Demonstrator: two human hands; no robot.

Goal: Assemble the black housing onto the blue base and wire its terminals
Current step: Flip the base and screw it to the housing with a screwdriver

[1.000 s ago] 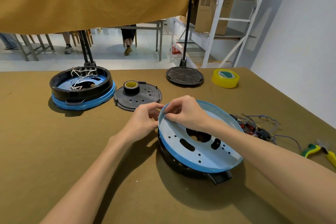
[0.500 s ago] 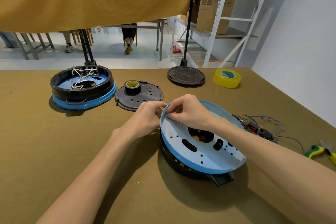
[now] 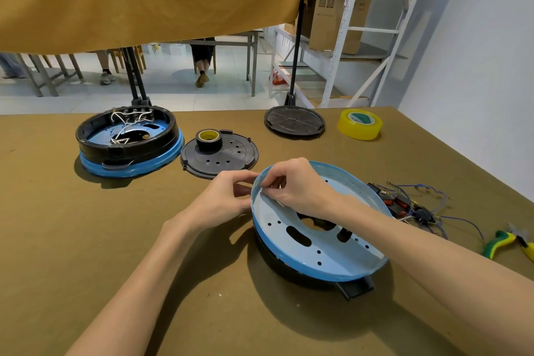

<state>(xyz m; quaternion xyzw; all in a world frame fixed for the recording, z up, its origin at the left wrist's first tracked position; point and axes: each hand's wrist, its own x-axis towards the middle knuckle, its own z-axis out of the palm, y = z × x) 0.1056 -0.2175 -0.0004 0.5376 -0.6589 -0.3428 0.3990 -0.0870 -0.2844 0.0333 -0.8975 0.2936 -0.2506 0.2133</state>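
Observation:
A round blue base with several holes lies tilted on top of a black housing in front of me. My right hand pinches something thin and pale at the base's far-left rim. My left hand pinches the same rim from outside. A bundle of loose wires with red and black terminals lies on the table to the right of the base.
At the back left stands a wired black housing on a blue base. A black perforated lid carries a black tape roll. Further back are a black disc and yellow tape. Green-yellow pliers lie far right.
Both hands stay at the far-left rim of the blue base. The right hand's fingers have shifted slightly along the rim; the base has barely moved.

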